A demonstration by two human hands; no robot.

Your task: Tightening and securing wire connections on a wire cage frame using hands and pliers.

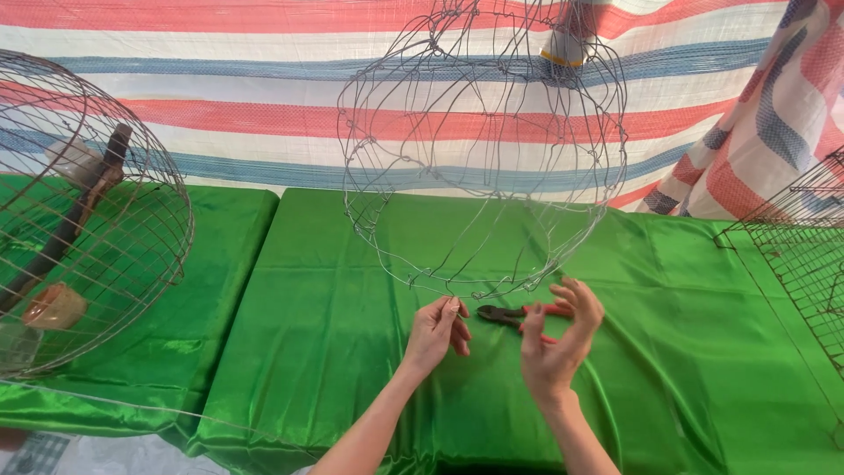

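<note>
Wire cage rim being worked; left hand pinched, right hand loosely open; pliers lying behind, likely needed next.

A table draped in shiny green cloth fills the middle. Behind it, from nine to three o'clock, hangs a tarpaulin striped red, white and blue, in even daylight.

Both hands are raised under a hanging round wire frame, the left hand pinching near its bottom ring and the right hand open-fingered beside it. Red-handled pliers lie on the green-clothed tabletop between them. A wire cage stands at far left.
</note>
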